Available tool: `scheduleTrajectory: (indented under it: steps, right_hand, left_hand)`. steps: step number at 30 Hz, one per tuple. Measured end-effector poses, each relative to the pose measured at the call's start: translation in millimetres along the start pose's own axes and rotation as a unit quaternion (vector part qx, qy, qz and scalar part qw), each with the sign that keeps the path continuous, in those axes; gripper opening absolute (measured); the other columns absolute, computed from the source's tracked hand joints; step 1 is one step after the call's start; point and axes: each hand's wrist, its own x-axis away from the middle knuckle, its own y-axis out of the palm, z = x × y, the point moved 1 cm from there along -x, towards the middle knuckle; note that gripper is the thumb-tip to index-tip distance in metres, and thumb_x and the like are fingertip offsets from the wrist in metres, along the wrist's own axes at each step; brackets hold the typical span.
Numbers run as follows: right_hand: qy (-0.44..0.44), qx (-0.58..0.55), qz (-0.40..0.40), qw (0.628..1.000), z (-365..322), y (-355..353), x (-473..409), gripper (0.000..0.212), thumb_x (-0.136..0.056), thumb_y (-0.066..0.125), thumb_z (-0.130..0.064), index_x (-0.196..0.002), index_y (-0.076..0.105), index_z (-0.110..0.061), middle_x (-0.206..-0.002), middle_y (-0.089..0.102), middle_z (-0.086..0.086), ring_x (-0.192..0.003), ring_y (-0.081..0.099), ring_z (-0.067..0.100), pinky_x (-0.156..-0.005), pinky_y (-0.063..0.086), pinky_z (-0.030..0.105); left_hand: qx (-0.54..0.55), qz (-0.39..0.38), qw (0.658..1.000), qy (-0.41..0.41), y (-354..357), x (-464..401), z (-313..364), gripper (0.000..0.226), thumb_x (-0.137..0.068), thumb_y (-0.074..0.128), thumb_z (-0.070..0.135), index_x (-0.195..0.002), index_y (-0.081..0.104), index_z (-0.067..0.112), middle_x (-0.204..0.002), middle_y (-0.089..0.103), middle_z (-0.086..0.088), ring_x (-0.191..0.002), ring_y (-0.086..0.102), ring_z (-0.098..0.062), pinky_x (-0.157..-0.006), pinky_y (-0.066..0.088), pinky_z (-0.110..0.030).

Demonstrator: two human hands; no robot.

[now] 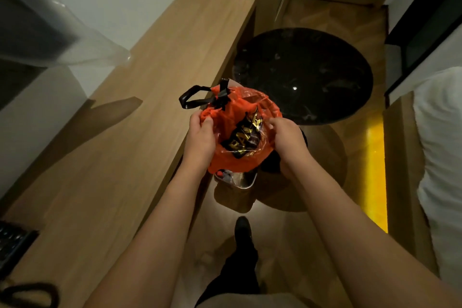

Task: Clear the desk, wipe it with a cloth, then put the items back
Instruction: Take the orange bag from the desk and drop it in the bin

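An orange plastic bag [238, 120] with black drawstring handles and a black-and-gold label hangs in the air just past the desk's right edge. My left hand [201, 137] grips the bag's left rim, fingers curled round the plastic. My right hand [287, 140] pinches its right rim. Under the bag a clear wrapped item [236, 179] shows, with a shiny edge. The long wooden desk [125, 137] runs along the left wall. No cloth is in view.
A round black table [302, 75] stands right of the desk's far end. A dark keyboard [11, 245] and a black cable [30, 294] lie at the desk's near left corner. Clear plastic sheeting [62, 32] hangs over the wall. A white bed [440, 157] lies at right.
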Motion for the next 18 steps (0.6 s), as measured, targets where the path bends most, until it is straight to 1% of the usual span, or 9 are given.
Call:
scheduleTrajectory:
  steps: [1, 3, 6, 8, 10, 12, 15, 17, 18]
  right_hand:
    - [-0.001, 0.0, 0.001, 1.0, -10, 5, -15, 0.022, -0.092, 0.053, -0.022, -0.071, 0.057, -0.023, -0.06, 0.054, -0.004, -0.051, 0.052, 0.013, -0.055, 0.043, 0.029]
    - [-0.009, 0.013, 0.001, 1.0, -27, 11, -43, 0.019, -0.092, 0.053, -0.024, -0.075, 0.06, -0.022, -0.067, 0.058, -0.001, -0.062, 0.057, 0.018, -0.062, 0.048, 0.032]
    - [-0.024, 0.033, -0.005, 0.999, -44, 12, -75, 0.016, -0.092, 0.052, -0.026, -0.083, 0.063, -0.021, -0.076, 0.064, 0.0, -0.07, 0.063, 0.017, -0.069, 0.051, 0.034]
    - [-0.01, 0.05, -0.01, 0.999, -48, 11, -96, 0.018, -0.092, 0.054, -0.032, -0.101, 0.065, -0.021, -0.092, 0.07, 0.001, -0.085, 0.069, 0.018, -0.076, 0.055, 0.035]
    - [0.012, 0.063, -0.027, 0.998, -48, 12, -116, 0.028, -0.091, 0.056, -0.04, -0.114, 0.06, -0.024, -0.108, 0.07, 0.002, -0.101, 0.068, 0.022, -0.09, 0.054, 0.041]
    - [0.035, 0.079, -0.069, 0.994, -47, 17, -136, 0.037, -0.092, 0.056, -0.04, -0.125, 0.054, -0.024, -0.116, 0.068, 0.003, -0.107, 0.066, 0.023, -0.098, 0.051, 0.047]
    - [0.077, 0.117, -0.116, 0.983, -38, 23, -159, 0.045, -0.093, 0.055, -0.035, -0.135, 0.05, -0.018, -0.116, 0.067, 0.006, -0.105, 0.066, 0.024, -0.098, 0.051, 0.048]
    - [0.096, 0.162, -0.132, 0.973, -30, 24, -170, 0.048, -0.092, 0.055, -0.036, -0.135, 0.048, -0.015, -0.115, 0.066, 0.007, -0.102, 0.066, 0.024, -0.096, 0.052, 0.048]
    - [0.098, 0.185, -0.148, 0.966, -26, 25, -175, 0.045, -0.093, 0.055, -0.035, -0.132, 0.052, -0.014, -0.113, 0.067, 0.009, -0.1, 0.067, 0.025, -0.095, 0.053, 0.047]
  left_hand:
    - [0.003, 0.002, 1.0, -0.005, 4, -17, 5, 0.054, -0.093, 0.037, 0.057, -0.145, 0.034, 0.041, -0.126, 0.049, 0.012, -0.115, 0.048, -0.015, -0.093, 0.043, -0.042]
    - [0.011, 0.003, 1.0, -0.014, 12, -46, 14, 0.049, -0.094, 0.039, 0.055, -0.142, 0.037, 0.041, -0.122, 0.052, 0.013, -0.11, 0.051, -0.014, -0.091, 0.045, -0.042]
    - [0.017, -0.008, 0.999, -0.026, 25, -75, 28, 0.043, -0.089, 0.048, 0.058, -0.128, 0.041, 0.041, -0.109, 0.053, 0.019, -0.097, 0.051, -0.004, -0.08, 0.044, -0.035]
    - [0.015, -0.014, 0.999, -0.031, 32, -88, 33, 0.048, -0.084, 0.056, 0.061, -0.124, 0.041, 0.041, -0.109, 0.055, 0.017, -0.097, 0.052, -0.003, -0.071, 0.042, -0.029]
    - [0.009, -0.008, 0.999, -0.032, 37, -97, 32, 0.056, -0.079, 0.06, 0.064, -0.125, 0.039, 0.042, -0.113, 0.054, 0.017, -0.101, 0.053, -0.004, -0.072, 0.042, -0.028]
    - [-0.003, 0.008, 0.999, -0.035, 41, -104, 28, 0.062, -0.076, 0.059, 0.066, -0.128, 0.038, 0.041, -0.115, 0.052, 0.018, -0.102, 0.051, -0.003, -0.074, 0.041, -0.028]
    - [-0.026, 0.05, 0.996, -0.063, 43, -106, 16, 0.064, -0.077, 0.055, 0.066, -0.132, 0.036, 0.04, -0.111, 0.049, 0.023, -0.097, 0.049, -0.001, -0.075, 0.04, -0.03]
    - [-0.048, 0.077, 0.992, -0.085, 47, -103, 6, 0.063, -0.081, 0.054, 0.064, -0.136, 0.033, 0.041, -0.108, 0.047, 0.024, -0.099, 0.05, -0.007, -0.082, 0.039, -0.034]
    - [-0.056, 0.093, 0.99, -0.094, 49, -102, 0, 0.063, -0.085, 0.053, 0.061, -0.14, 0.03, 0.042, -0.109, 0.047, 0.023, -0.104, 0.05, -0.012, -0.087, 0.038, -0.036]
